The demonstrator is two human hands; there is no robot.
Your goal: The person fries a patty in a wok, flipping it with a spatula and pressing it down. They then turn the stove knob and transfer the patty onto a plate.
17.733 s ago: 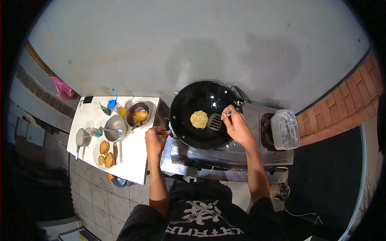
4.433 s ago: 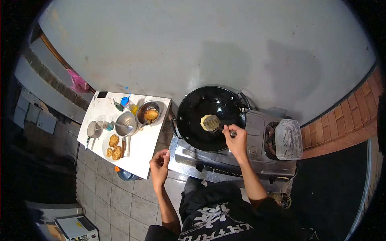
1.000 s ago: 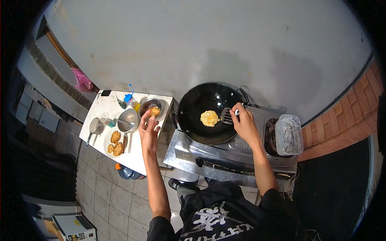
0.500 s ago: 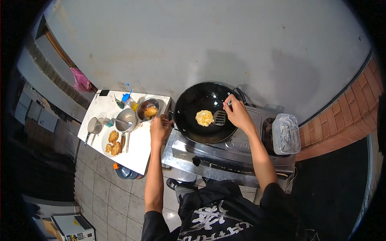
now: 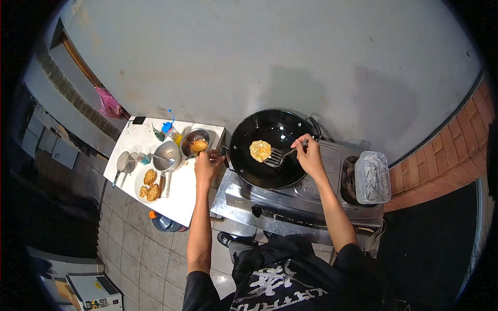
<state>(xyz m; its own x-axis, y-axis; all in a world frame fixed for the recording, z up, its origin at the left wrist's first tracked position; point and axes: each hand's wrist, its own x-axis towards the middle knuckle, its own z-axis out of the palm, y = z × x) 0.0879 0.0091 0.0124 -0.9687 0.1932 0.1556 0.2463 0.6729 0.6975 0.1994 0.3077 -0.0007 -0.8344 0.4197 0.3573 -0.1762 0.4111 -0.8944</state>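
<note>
A black wok (image 5: 249, 173) sits on the stove, with a round yellow-white piece of fried egg (image 5: 260, 151) near its middle. My right hand (image 5: 309, 156) is closed around the handle of a slotted metal spatula (image 5: 275, 158). The spatula's blade is tilted, its front edge touching the egg's lower right side. My left hand (image 5: 208, 166) is at the wok's left side, fingers closed at its loop handle (image 5: 226, 154); the exact grip is partly hidden. Just beyond that hand, a steel bowl (image 5: 188, 136) holds a golden fried piece (image 5: 197, 146).
On the white table (image 5: 181, 199) are a plate (image 5: 139, 181) with several fried pieces, a saucepan (image 5: 167, 153), a strainer (image 5: 124, 162) and a blue-capped oil bottle (image 5: 169, 129). A clear plastic container (image 5: 373, 177) rests over the right burner. A water jug (image 5: 165, 222) stands below.
My right hand has turned and tilted the spatula, and its edge has moved left against the egg. The egg has slid slightly left in the wok. My left hand stays at the handle.
</note>
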